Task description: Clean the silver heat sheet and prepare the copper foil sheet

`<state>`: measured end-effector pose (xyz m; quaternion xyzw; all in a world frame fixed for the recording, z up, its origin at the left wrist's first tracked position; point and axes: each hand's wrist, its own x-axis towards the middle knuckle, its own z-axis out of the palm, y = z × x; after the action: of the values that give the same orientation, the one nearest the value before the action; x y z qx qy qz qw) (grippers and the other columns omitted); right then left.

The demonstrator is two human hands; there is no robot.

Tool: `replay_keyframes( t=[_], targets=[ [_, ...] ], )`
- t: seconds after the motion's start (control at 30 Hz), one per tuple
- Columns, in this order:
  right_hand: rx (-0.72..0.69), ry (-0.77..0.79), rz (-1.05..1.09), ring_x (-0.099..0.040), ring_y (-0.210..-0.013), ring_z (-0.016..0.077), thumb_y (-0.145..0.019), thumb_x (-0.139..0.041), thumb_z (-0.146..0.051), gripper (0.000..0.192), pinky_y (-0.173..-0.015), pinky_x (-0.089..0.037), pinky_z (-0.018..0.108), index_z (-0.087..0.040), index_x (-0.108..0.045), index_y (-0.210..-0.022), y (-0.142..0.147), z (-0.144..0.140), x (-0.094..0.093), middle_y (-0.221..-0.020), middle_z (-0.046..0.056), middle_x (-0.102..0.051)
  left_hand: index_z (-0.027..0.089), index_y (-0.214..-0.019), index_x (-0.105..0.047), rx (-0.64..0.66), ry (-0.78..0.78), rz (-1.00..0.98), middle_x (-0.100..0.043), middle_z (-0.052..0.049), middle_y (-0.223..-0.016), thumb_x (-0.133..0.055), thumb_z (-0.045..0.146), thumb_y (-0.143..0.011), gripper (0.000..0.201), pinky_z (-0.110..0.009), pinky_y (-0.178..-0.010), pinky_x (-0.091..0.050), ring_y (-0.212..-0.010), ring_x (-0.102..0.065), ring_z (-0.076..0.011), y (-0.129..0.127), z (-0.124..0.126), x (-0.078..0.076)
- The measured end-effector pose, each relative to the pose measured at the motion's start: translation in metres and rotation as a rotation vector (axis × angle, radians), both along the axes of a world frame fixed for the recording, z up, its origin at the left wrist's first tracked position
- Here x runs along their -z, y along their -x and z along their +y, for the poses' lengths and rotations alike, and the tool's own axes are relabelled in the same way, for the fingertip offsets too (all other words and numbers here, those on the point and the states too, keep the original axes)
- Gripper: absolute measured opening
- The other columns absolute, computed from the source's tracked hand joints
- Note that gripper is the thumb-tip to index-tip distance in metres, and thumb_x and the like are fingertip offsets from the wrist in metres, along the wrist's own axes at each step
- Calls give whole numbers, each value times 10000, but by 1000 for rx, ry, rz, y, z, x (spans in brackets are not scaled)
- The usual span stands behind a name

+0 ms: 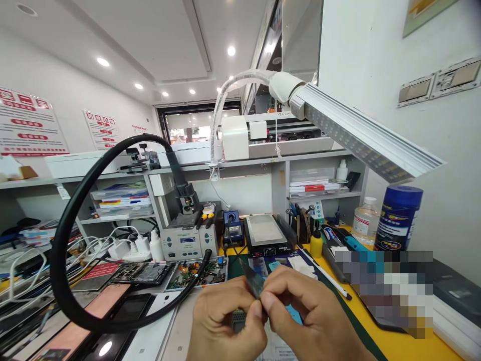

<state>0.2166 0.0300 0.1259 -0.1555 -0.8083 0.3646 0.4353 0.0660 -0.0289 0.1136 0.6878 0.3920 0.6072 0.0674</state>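
Note:
My left hand (pixel 221 321) and my right hand (pixel 308 311) meet at the bottom centre, over the green work mat (pixel 235 265). Both pinch a small thin dark strip (pixel 252 281) that sticks up between the fingertips. Under my left thumb a small dark component (pixel 238 319) shows, partly hidden by the fingers. What the strip is I cannot make out.
A thick black hose (pixel 67 220) loops from the grey rework station (pixel 188 240) across the left. A heating plate (pixel 265 233) and soldering stand (pixel 233 225) sit behind the mat. A white lamp bar (pixel 361 135) hangs overhead. Blue canister (pixel 398 218), bottles and phone parts crowd the yellow bench (pixel 394 346).

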Motion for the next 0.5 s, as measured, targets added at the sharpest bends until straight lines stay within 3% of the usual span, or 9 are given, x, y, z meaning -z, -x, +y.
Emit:
replay_keyframes(
  t=[0.3, 0.4, 0.5],
  targets=[
    [-188, 545, 19, -548, -561, 99, -943, -588, -397, 288, -546, -433, 199, -175, -537, -766, 3, -5, -8, -617, -28, -558, 205, -585, -675, 172, 105, -210, -663, -28, -508, -575, 219, -924, 354, -246, -537, -465, -506, -593, -146, -1, 7, 12],
    [-245, 575, -21, -526, -560, 93, -941, -600, -466, 348, -546, -423, 202, -156, -556, -790, 1, -1, -12, -625, -15, -571, 197, -582, -661, 254, 175, -287, -670, -34, -537, -596, 260, -932, 361, -248, -530, -490, -518, -629, -156, 3, 10, 14],
    [-293, 502, -66, -544, -595, 105, -982, -533, -492, 395, -571, -443, 218, -137, -607, -825, -3, 5, -14, -696, 20, -608, 181, -609, -648, 360, 255, -387, -639, -12, -565, -625, 323, -926, 348, -223, -500, -496, -488, -621, -128, 10, 13, 16]
  ],
)
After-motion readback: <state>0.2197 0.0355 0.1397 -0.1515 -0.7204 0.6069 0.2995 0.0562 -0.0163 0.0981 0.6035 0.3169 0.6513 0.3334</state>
